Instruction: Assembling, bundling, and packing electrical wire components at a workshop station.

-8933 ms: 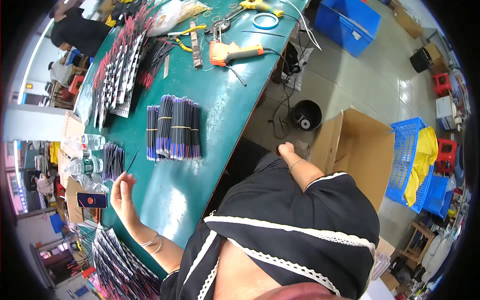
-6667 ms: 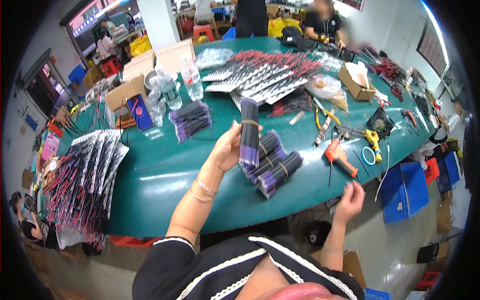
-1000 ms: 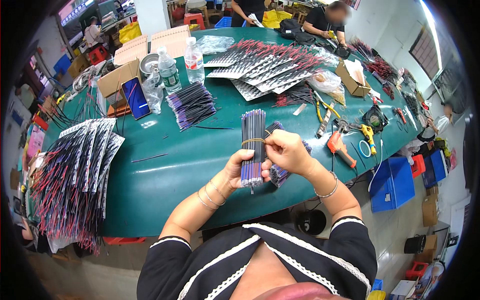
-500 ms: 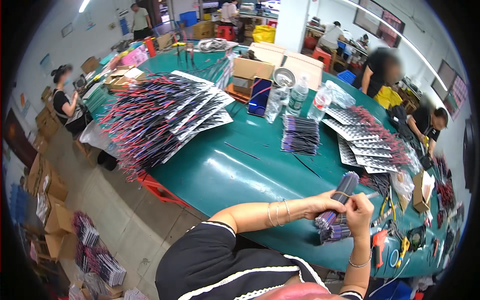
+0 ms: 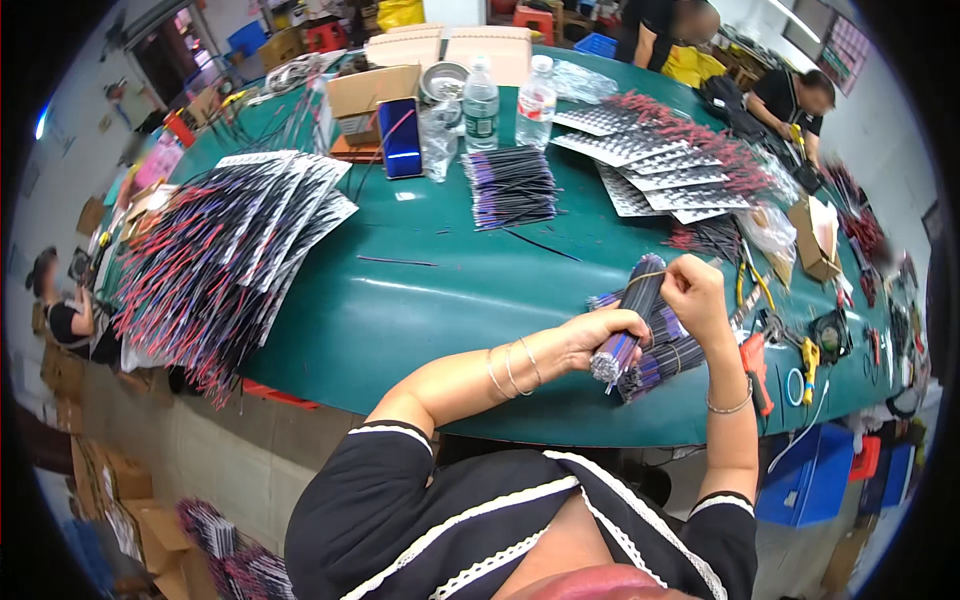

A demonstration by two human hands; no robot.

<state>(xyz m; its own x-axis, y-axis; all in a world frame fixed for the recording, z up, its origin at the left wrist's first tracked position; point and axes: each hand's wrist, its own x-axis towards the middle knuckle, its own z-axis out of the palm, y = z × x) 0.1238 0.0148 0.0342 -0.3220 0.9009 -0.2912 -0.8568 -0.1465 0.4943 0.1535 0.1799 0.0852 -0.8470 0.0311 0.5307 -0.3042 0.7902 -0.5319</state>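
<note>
"Green covers most of the scene, doesn't it?"

"Yes, the table [image 5: 400,345]. Beyond its right end, down on the floor, stands a blue bin [image 5: 812,478]."

"What's biggest on top?"

"On the left, a fanned stack [image 5: 240,250] of pale sheets bristling with red and black wires. A second stack [image 5: 655,160] lies towards the far right."

"And between them?"

"A carton [image 5: 368,95], then two bottles standing side by side, one with a green label [image 5: 480,105], one with a red [image 5: 536,105]. Just in front of the bottles lies a pile [image 5: 510,188] of dark wires, and a phone [image 5: 400,140] leans by the carton."

"Where are the hands?"

"Right of centre, above the table's near side. The left hand [image 5: 595,335] is closed round the lower part of a dark bundle [image 5: 638,297], held at a slant over other bundles [image 5: 668,360] on the table."

"And the right hand [image 5: 697,290]?"

"Curled, thumb and fingertips pinched on the band [image 5: 643,279] round that bundle's upper part."

"Anything smaller?"

"One stray wire [image 5: 397,261], lying alone."
</note>
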